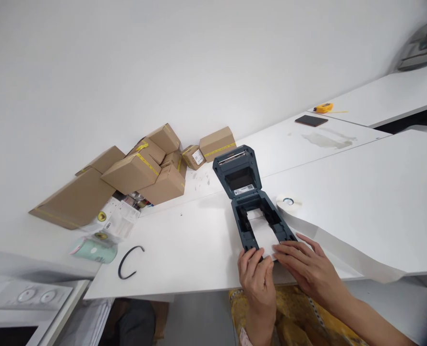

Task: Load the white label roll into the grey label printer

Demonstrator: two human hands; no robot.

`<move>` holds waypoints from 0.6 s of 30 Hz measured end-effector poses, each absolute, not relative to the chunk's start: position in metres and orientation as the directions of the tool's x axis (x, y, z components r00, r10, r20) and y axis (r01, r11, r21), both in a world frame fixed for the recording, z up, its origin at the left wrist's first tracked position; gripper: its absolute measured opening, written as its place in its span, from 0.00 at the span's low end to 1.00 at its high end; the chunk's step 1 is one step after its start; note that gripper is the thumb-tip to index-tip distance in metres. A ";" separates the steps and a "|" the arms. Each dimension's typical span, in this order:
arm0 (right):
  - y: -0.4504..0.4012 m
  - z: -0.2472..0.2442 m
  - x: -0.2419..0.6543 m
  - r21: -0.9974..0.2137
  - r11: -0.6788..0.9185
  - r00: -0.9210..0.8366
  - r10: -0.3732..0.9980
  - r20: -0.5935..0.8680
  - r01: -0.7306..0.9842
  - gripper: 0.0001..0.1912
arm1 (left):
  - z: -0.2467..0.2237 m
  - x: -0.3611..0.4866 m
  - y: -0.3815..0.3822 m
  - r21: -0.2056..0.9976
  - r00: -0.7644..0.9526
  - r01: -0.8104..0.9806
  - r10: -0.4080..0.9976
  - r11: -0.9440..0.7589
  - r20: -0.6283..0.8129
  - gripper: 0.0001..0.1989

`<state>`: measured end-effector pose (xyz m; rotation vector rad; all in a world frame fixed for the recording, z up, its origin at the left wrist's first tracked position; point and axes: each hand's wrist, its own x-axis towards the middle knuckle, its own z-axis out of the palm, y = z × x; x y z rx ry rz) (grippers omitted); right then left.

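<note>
A dark blue label printer (pixel 238 206) stands on the white table with its lid (pixel 239 173) tipped up and back. Inside sits white label paper (pixel 265 235), drawn forward over the printer's front edge. My left hand (pixel 258 278) has curled fingers at the left side of the paper's front end. From the right, my right hand (pixel 307 266) lays its fingertips on the same end, thumb hidden beneath. Beside the printer lies another label roll (pixel 288 204), its long backing strip (pixel 343 245) trailing right along the table's front edge.
Several cardboard boxes (pixel 134 173) lean against the wall at the left, near plastic-wrapped packets (pixel 117 218). A black curved band (pixel 127 263) lies on the table's left part. Further back right are a dark phone-like slab (pixel 311 120) and a yellow tape measure (pixel 323 108).
</note>
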<state>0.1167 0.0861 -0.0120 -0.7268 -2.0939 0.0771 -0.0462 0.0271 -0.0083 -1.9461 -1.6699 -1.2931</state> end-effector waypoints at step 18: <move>0.238 0.034 0.047 -0.041 0.824 -0.807 0.563 0.178 0.566 0.13 | -0.009 -0.044 0.028 0.340 -0.083 0.891 0.629 -0.300 0.773 0.11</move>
